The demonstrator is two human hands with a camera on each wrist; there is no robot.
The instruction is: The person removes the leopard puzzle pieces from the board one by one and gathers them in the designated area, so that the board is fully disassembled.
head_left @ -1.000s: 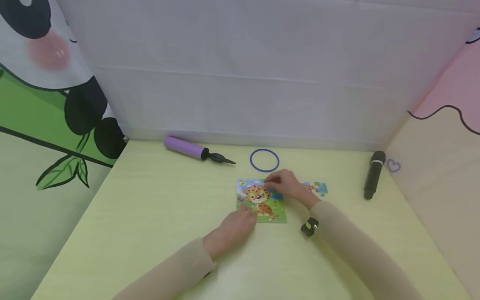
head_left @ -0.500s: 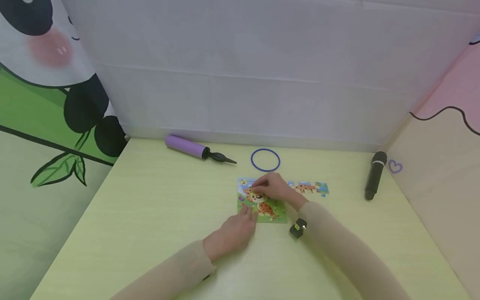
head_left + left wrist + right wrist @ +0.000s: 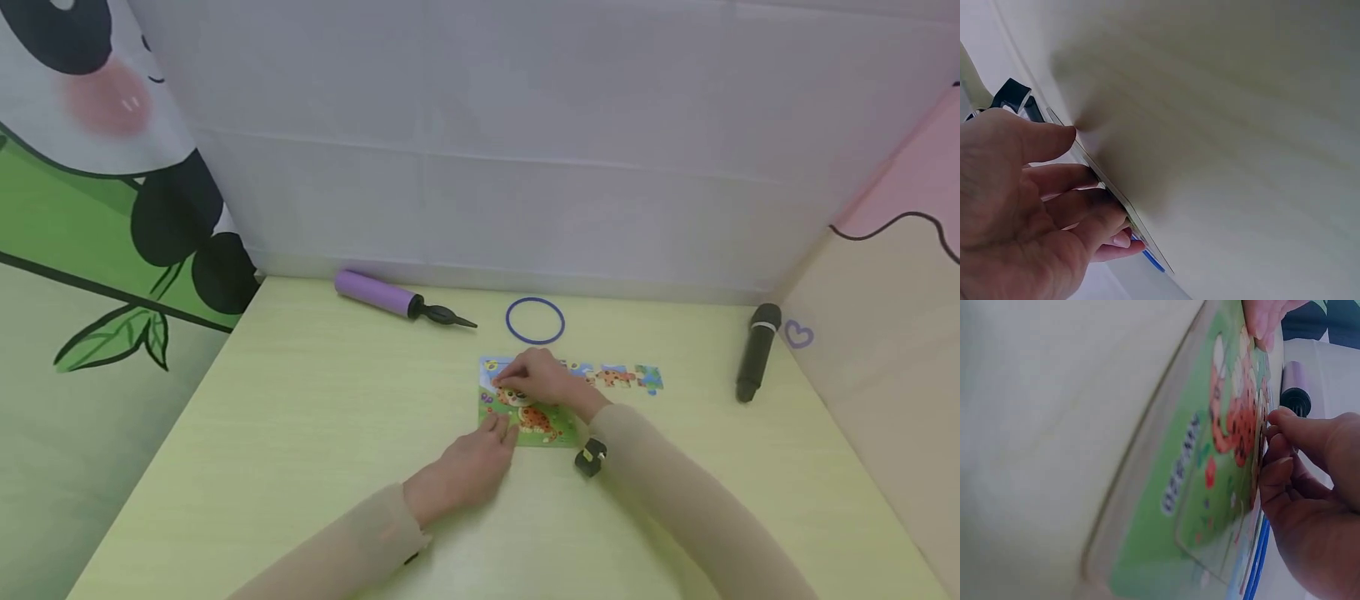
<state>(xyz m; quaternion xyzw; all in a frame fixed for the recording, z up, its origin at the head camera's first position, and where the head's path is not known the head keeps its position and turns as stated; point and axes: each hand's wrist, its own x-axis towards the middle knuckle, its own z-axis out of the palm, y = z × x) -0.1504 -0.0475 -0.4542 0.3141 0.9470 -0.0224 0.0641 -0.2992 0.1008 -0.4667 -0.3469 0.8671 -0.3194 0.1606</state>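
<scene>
A square jigsaw puzzle board [image 3: 564,427] with a spotted leopard on green and blue lies flat on the table. My left hand [image 3: 476,458] rests at its lower left, fingers fairly straight and pressing on the board's edge; in the left wrist view the fingers [image 3: 1066,206] lie against its top face. Over the upper left of the picture, my right hand [image 3: 543,377] pinches a puzzle piece with thumb and bent fingers, which hide most of it. In the right wrist view, its thumb [image 3: 1310,431] meets the board's surface. Loose puzzle pieces [image 3: 617,377] lie in a row to the right.
Behind the board lies a blue ring [image 3: 536,342]. A purple hand pump [image 3: 375,291] with a black nozzle is at back left. A black microphone [image 3: 758,353] lies at far right. A pale cloth wall [image 3: 480,208] rises behind the table.
My right hand has moved left across the board's top, from its upper right part to its upper left, uncovering more of the loose pieces. The left hand has stayed in place.
</scene>
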